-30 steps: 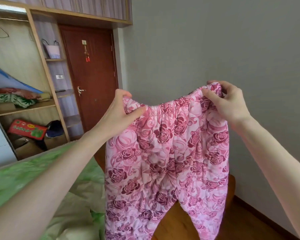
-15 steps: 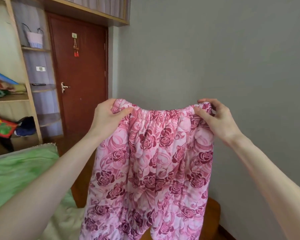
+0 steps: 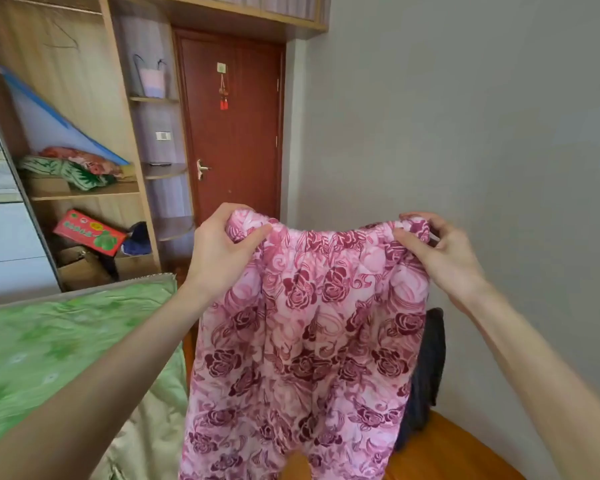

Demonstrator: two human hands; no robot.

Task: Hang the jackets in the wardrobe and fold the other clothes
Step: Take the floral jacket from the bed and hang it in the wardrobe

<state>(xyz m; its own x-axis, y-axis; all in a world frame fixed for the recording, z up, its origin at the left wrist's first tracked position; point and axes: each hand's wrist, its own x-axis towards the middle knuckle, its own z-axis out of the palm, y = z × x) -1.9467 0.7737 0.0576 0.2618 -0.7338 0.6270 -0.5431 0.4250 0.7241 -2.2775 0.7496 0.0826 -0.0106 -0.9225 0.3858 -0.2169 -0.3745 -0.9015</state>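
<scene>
I hold a pair of pink quilted trousers printed with dark red roses (image 3: pixel 305 341) up in the air in front of me, at about chest height, with a plain grey wall behind them. My left hand (image 3: pixel 219 254) has a closed grip on the left end of the gathered elastic waistband, thumb on the near side of the cloth and fingers curled over the top edge. My right hand (image 3: pixel 440 258) pinches the right end of the waistband in the same way, thumb in front and fingers wrapped behind. The waistband stretches between both hands, sagging slightly in the middle, and the two legs hang straight down, running out of view at the bottom.

Below my left arm lies a bed with a green leaf-patterned cover (image 3: pixel 49 348). Behind the trousers, on the right, a dark garment (image 3: pixel 426 368) hangs down above an orange-brown wooden surface (image 3: pixel 458 452); what holds it I cannot tell. Across the room stands an open light-wood wardrobe (image 3: pixel 84 98) with folded bedding on a shelf, a red box (image 3: pixel 90 232) below it, and a bare wire hanger on the rail. Beside the wardrobe is a closed reddish-brown door (image 3: pixel 236 133).
</scene>
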